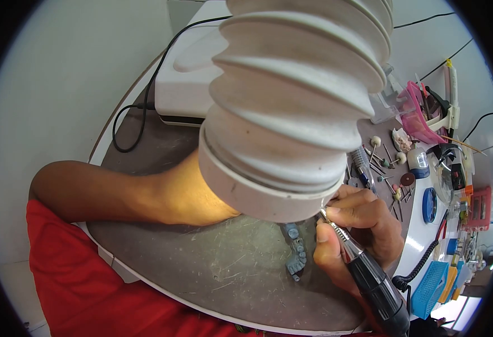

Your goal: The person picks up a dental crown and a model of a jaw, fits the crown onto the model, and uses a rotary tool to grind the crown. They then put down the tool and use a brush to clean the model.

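Note:
My right hand (364,224) is closed around a black and silver rotary handpiece (367,272), its metal tip pointing up under the rim of a white ribbed hose (291,101). From the left my forearm reaches under that hose, where its mouth hides the fingers of my left hand (201,194); only the wrist and part of the hand show. A blue-grey dental piece (295,253) lies on the grey mat (224,258), just left of my right hand.
A white machine (184,78) with a black cable stands behind. To the right are scattered rotary bits (390,163), a pink basket (418,115), a small bottle (418,163), a round blue lid (429,205), a blue basket (429,289) and a coiled black cord (421,264).

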